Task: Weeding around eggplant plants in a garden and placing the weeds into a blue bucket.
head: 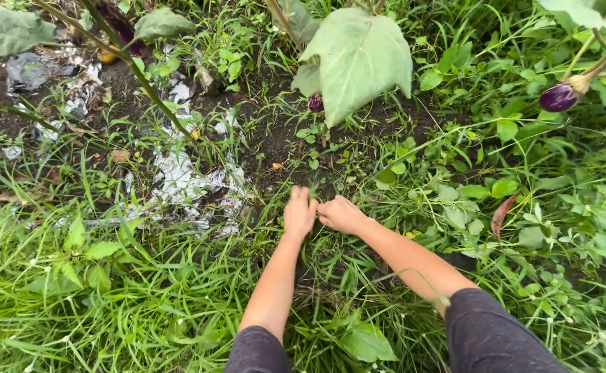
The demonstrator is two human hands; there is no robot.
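Both of my hands reach down into a patch of grass (317,186) at the foot of an eggplant plant. My left hand (299,211) lies palm down with its fingers pushed into the blades. My right hand (340,214) is closed in a fist on a tuft of the same grass, touching the left hand. A big pale green leaf (358,59) hangs above them. A small purple eggplant (315,103) shows under that leaf, another purple eggplant (559,97) hangs at the upper right.
Torn silver-white plastic mulch (186,183) lies on dark soil (275,138) left of my hands. Thick grass and weeds (110,290) cover the foreground and the right side. Plant stems (134,65) cross the upper left.
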